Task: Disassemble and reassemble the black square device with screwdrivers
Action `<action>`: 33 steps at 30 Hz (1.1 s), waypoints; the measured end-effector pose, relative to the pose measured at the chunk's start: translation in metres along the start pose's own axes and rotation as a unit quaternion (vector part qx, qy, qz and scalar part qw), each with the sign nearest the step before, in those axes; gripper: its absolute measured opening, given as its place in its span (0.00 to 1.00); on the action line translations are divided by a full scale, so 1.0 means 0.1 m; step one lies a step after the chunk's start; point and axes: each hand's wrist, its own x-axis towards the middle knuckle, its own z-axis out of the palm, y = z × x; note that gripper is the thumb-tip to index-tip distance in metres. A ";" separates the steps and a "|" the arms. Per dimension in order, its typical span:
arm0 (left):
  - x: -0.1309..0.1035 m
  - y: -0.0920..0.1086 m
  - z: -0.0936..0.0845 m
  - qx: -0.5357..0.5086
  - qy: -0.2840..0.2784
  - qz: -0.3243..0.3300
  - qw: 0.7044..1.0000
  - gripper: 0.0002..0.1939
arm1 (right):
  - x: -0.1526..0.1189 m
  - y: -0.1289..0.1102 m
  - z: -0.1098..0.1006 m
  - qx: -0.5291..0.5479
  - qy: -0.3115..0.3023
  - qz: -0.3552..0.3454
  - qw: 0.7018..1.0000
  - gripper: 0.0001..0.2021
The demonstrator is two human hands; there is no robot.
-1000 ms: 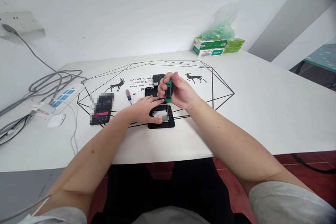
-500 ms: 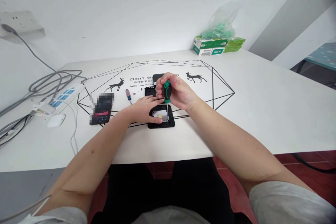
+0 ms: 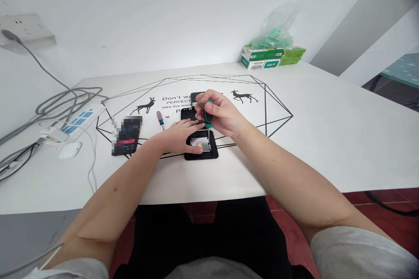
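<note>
My right hand (image 3: 220,112) is wrapped round the handle of a green-and-black screwdriver (image 3: 208,121). The screwdriver stands nearly upright, its tip down at the right side of an opened black device (image 3: 214,153) on the table. Inside the device's frame shows a silvery plate (image 3: 204,142) with a yellowish patch. My left hand (image 3: 180,136) lies with fingers stretched out over the device's left part, thumb on its lower edge. Behind my hands, a black cover (image 3: 186,114) and another dark flat piece (image 3: 195,96) are partly hidden. A smaller screwdriver (image 3: 159,117) rests left of them, near tiny dark bits (image 3: 167,117).
A smartphone (image 3: 126,137) lies to the left. Beyond it are a power strip (image 3: 78,123), tangled cables (image 3: 62,100) and a white earbud case (image 3: 70,150). Green-and-white boxes (image 3: 262,56) with a plastic bag (image 3: 278,28) on top stand at the back right.
My right thumb has shifted onto the upper part of the screwdriver's handle, and the fingers have turned slightly. My left hand and the device stay in place.
</note>
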 end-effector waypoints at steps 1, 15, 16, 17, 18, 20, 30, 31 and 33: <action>0.00 0.00 0.00 0.002 -0.003 -0.002 1.000 0.55 | 0.00 0.00 0.00 -0.004 0.001 -0.007 1.000 0.26; 0.00 0.01 -0.01 0.006 -0.002 0.001 1.000 0.55 | 0.02 0.01 0.02 0.001 0.020 0.002 1.000 0.26; 0.00 0.01 -0.01 0.008 -0.004 0.001 1.000 0.55 | 0.01 0.02 0.02 0.001 0.023 -0.007 1.000 0.26; 0.00 0.02 -0.01 0.010 -0.005 0.001 1.000 0.55 | 0.01 0.03 0.02 0.000 0.028 -0.015 1.000 0.26; 0.00 0.02 -0.01 0.011 -0.005 0.003 1.000 0.55 | 0.01 0.04 0.01 -0.002 0.033 -0.019 0.999 0.25; 0.00 0.02 -0.01 0.012 -0.004 0.004 1.000 0.56 | 0.01 0.03 0.01 -0.006 0.038 -0.019 0.999 0.23; 0.00 0.00 0.01 0.003 -0.002 -0.002 1.000 0.56 | 0.02 -0.01 0.05 -0.009 0.055 0.003 0.998 0.27; 0.00 0.00 0.01 0.001 -0.002 -0.003 1.000 0.56 | 0.02 0.00 0.05 -0.014 0.054 -0.003 0.998 0.28; 0.00 -0.01 0.01 -0.001 -0.002 -0.006 1.000 0.56 | 0.02 0.02 0.03 -0.024 0.057 -0.019 0.998 0.29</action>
